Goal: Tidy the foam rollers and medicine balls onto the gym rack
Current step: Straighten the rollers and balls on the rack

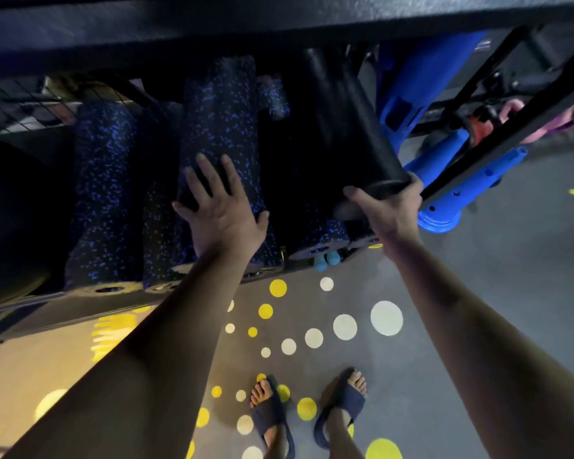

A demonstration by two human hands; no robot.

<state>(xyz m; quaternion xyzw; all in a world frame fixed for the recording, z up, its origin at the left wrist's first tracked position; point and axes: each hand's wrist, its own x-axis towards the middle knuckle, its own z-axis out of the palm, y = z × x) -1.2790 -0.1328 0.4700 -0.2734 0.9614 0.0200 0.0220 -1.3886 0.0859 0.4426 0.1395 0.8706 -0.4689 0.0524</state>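
Several black foam rollers with blue specks lie side by side on the rack shelf (pixel 30 313), ends toward me. My left hand (pixel 221 207) lies flat, fingers spread, on top of a speckled roller (pixel 219 120) stacked over the others. My right hand (pixel 390 210) grips the near end of a plain black roller (pixel 342 120), which slants up and back into the rack above the speckled ones. No medicine ball is clearly in view.
A dark upper shelf (pixel 279 24) overhangs the rollers. A black slanted rack bar (pixel 511 137) and blue plastic equipment (pixel 444 207) stand close on the right. Wire mesh (pixel 20 104) is at the back left. My sandalled feet (pixel 309 412) stand on a grey floor with yellow and white dots.
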